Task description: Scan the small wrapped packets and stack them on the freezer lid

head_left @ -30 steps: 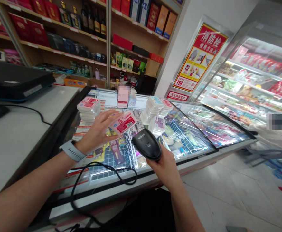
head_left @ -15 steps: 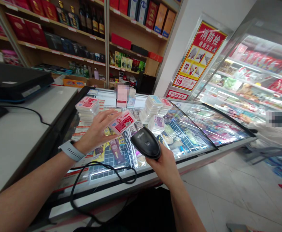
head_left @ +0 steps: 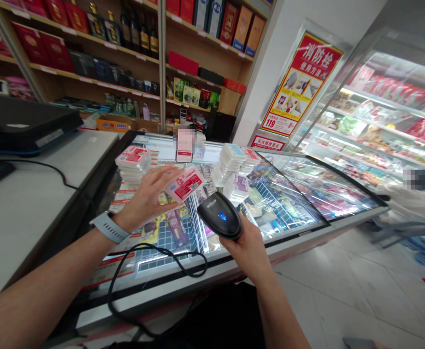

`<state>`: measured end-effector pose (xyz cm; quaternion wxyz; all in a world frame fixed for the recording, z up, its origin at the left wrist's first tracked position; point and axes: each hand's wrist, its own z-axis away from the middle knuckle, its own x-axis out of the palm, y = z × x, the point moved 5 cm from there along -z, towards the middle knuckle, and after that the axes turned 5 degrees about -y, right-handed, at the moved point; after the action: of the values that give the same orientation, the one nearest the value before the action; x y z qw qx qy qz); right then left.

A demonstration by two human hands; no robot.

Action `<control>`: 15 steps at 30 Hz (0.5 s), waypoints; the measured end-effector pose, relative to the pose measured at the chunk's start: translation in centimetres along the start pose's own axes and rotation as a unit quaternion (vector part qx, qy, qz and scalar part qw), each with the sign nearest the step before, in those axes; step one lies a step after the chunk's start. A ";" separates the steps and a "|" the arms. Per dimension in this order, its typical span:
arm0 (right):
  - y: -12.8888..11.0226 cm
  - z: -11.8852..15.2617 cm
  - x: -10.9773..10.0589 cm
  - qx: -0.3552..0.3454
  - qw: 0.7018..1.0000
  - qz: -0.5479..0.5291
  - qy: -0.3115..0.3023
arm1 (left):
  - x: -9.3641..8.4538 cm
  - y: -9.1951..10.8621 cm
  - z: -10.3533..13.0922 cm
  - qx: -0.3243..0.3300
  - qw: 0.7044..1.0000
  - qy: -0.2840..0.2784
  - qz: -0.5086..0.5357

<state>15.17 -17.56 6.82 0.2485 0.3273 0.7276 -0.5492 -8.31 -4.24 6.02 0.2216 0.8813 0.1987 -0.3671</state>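
My left hand point(head_left: 149, 196), with a pale watch band at the wrist, holds a flat clear pack with a pink and red label point(head_left: 186, 184), tilted above the glass-topped freezer point(head_left: 285, 203). My right hand point(head_left: 247, 247) grips a black handheld scanner point(head_left: 220, 215) from below; a blue light glows on its top. The scanner's front end points toward the pack, a small gap apart. On the glass, similar packs stand in a stack point(head_left: 133, 165) at the left and in taller stacks point(head_left: 229, 162) at the right, with purple-labelled packs point(head_left: 237, 188) in front.
A black cable point(head_left: 161, 249) loops over the freezer's front edge. A phone point(head_left: 184, 145) stands at the back of the glass. At the left is a grey counter point(head_left: 41, 194) with a black device point(head_left: 26, 123). At the far right sits a person point(head_left: 412, 201).
A blue light has come on atop the scanner. Both hands keep their hold and have barely moved.
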 end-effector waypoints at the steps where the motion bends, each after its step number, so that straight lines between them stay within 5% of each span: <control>1: 0.0 0.0 0.0 -0.001 1.000 0.000 0.001 | 0.0 0.0 0.0 0.000 1.000 0.000 0.000; 9: -0.4 0.2 -0.4 -0.008 0.999 -0.019 0.030 | -1.1 0.2 -0.3 -0.039 0.999 0.027 -0.002; 15: 0.3 0.9 -0.7 -0.005 0.998 -0.043 0.053 | -4.2 -3.2 -0.1 -0.203 0.966 0.146 -0.064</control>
<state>15.87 -18.49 6.91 0.1876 0.3232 0.7557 -0.5379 -12.62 -2.38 8.34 0.3407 0.8474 0.3551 -0.1996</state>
